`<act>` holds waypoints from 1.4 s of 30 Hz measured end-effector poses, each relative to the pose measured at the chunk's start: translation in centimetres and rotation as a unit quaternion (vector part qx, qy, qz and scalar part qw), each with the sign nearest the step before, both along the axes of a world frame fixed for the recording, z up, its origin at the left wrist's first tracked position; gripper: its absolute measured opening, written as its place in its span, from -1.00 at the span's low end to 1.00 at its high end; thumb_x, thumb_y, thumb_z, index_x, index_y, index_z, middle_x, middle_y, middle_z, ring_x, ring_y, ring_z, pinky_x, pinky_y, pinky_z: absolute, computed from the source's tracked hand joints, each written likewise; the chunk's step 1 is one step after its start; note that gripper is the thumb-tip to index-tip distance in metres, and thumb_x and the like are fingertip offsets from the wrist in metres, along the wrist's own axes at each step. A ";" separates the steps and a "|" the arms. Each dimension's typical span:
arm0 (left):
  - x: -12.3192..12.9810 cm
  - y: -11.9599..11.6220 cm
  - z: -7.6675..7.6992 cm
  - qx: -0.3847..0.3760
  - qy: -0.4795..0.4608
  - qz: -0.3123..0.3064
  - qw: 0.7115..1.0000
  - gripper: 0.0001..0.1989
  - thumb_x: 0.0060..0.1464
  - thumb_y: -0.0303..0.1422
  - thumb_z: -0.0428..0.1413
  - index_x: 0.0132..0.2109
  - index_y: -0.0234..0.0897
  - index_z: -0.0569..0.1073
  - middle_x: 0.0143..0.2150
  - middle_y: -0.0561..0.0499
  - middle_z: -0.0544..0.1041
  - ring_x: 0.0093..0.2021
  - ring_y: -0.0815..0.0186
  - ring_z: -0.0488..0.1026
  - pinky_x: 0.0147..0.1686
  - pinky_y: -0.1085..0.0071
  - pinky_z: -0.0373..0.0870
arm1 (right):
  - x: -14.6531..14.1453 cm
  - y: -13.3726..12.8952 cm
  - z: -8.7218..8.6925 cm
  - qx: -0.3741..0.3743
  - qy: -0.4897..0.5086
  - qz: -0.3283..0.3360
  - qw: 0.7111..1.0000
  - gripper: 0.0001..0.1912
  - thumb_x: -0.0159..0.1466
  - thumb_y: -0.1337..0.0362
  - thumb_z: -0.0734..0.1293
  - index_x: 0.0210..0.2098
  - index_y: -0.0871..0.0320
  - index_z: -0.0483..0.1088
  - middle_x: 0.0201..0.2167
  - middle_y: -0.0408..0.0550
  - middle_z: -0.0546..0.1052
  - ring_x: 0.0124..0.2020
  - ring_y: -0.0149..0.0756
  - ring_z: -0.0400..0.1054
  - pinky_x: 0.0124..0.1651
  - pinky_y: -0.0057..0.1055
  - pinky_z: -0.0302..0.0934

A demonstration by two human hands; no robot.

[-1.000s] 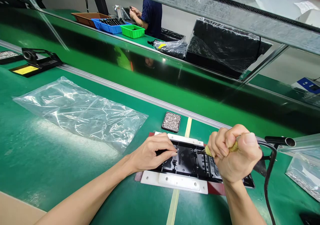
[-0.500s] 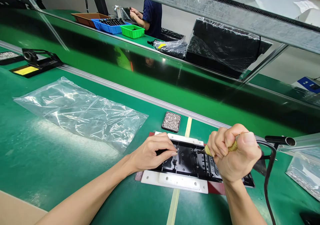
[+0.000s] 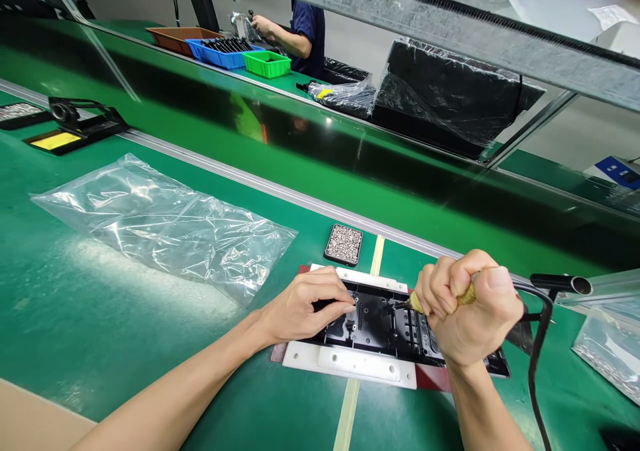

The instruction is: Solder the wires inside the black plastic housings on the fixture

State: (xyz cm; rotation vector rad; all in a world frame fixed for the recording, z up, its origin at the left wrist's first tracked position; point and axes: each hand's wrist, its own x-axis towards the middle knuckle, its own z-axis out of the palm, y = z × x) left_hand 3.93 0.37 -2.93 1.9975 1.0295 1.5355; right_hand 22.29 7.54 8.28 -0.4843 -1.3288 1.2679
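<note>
My right hand (image 3: 473, 304) is wrapped round the yellowish handle of a soldering iron (image 3: 415, 302), its thumb on top. The iron's thin tip reaches down onto a long black plastic housing (image 3: 373, 324), near its upper edge. Over the left end of that housing is my left hand (image 3: 307, 304), its thumb and fingertips drawn together in a pinch; whatever they hold is too small to make out. A white fixture (image 3: 350, 364) borders the housing along its near and far sides, on a dark red base.
Beyond the fixture lies a small black tray (image 3: 343, 244) of tiny silvery metal parts. A clear plastic bag (image 3: 165, 221) is spread on the left. An iron stand tube (image 3: 560, 283) and black cable are at right. Across the divider a co-worker (image 3: 300, 34) handles something behind coloured bins.
Both my hands and the soldering iron hold almost the same place. Across the divider, the co-worker's hands have moved up and slightly left.
</note>
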 end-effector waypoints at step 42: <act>-0.1 -0.2 0.1 -0.004 0.009 0.000 1.000 -0.88 0.33 -0.43 0.16 -0.13 -0.33 0.61 -0.25 -0.09 0.62 -0.23 0.26 0.53 -0.13 0.25 0.44 | -0.1 -0.2 0.1 -0.011 0.015 -0.013 1.000 -0.55 0.25 0.07 0.37 -0.63 0.14 0.19 -0.78 -0.27 0.07 -0.76 -0.52 -0.10 -0.75 -0.55 -0.15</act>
